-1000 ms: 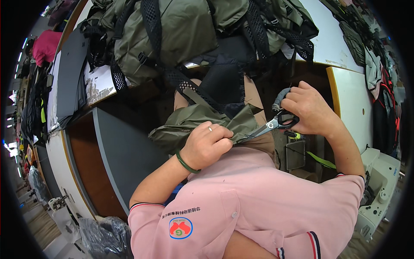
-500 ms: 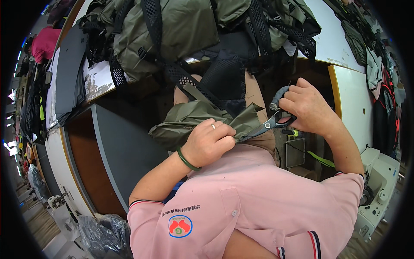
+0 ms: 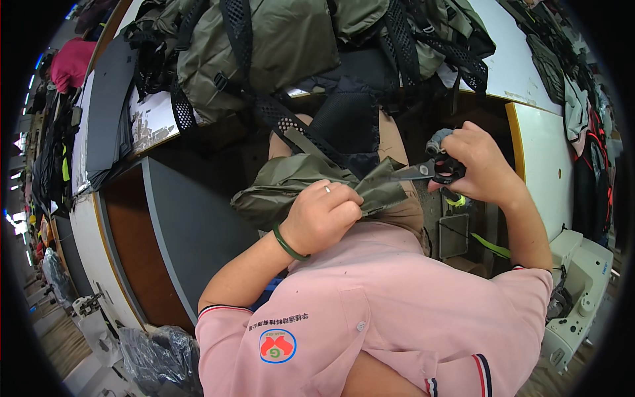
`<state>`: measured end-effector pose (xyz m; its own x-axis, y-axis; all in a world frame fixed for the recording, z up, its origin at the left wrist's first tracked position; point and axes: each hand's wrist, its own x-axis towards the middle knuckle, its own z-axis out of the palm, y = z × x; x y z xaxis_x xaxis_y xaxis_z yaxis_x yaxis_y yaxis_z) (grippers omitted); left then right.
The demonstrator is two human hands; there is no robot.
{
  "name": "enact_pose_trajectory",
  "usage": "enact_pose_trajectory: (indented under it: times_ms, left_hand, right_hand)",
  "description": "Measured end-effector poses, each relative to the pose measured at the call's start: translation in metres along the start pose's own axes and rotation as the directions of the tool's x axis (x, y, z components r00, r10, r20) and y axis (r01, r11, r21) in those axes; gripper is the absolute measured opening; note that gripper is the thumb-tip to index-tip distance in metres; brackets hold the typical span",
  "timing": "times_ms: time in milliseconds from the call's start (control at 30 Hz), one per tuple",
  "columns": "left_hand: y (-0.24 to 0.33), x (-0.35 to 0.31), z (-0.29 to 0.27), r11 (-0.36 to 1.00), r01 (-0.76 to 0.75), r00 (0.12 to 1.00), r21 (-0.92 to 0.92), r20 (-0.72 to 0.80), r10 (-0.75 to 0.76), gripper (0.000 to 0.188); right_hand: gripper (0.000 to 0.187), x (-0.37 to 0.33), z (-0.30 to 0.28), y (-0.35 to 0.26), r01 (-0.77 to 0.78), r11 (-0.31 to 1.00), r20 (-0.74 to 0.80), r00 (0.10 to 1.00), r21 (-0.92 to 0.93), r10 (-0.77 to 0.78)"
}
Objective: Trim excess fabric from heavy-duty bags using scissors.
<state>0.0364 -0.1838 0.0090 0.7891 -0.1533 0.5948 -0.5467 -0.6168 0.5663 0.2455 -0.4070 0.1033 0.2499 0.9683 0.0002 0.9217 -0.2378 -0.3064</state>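
Note:
Olive-green fabric (image 3: 274,182) lies bunched across my lap, joined to a black mesh panel (image 3: 344,126) that hangs from the table edge. My left hand (image 3: 321,215), with a ring and a green bangle, pinches the fabric near its right end. A flap of that fabric sticks out to the right of my fingers. Black-handled scissors (image 3: 418,173) are in my right hand (image 3: 479,162), its fingers through and around the handles. Their blades point left and lie at the flap's upper edge; the tip is blurred, so contact is unclear. Grey wrapping covers one finger of this hand.
Several olive backpacks (image 3: 271,53) with black mesh straps are heaped on the white table (image 3: 509,79) ahead. Dark flat panels (image 3: 109,99) lie at its left. A grey board (image 3: 182,205) stands at my left, and a sewing machine (image 3: 585,284) at my right.
My right hand has turned the scissors, bringing the blades up and right, away from my left fingers. The fabric flap shows more fully. My left hand keeps its hold.

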Motion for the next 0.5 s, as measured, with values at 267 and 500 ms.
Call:
enact_pose_trajectory:
  times_ms: [267, 500]
  left_hand:
    - [-0.001, 0.024, -0.015, 0.664, 0.598, 0.801, -0.449, 0.306, -0.515, 0.024]
    - [-0.02, 0.013, -0.049, 0.648, 0.675, 0.736, -0.352, 0.385, -0.557, 0.024]
  right_hand:
    - [0.031, 0.024, 0.035, -0.033, -0.077, 0.793, 0.104, 0.994, 0.605, 0.017]
    - [0.026, 0.021, 0.033, -0.024, -0.265, 0.438, 0.202, 0.962, 0.859, 0.185]
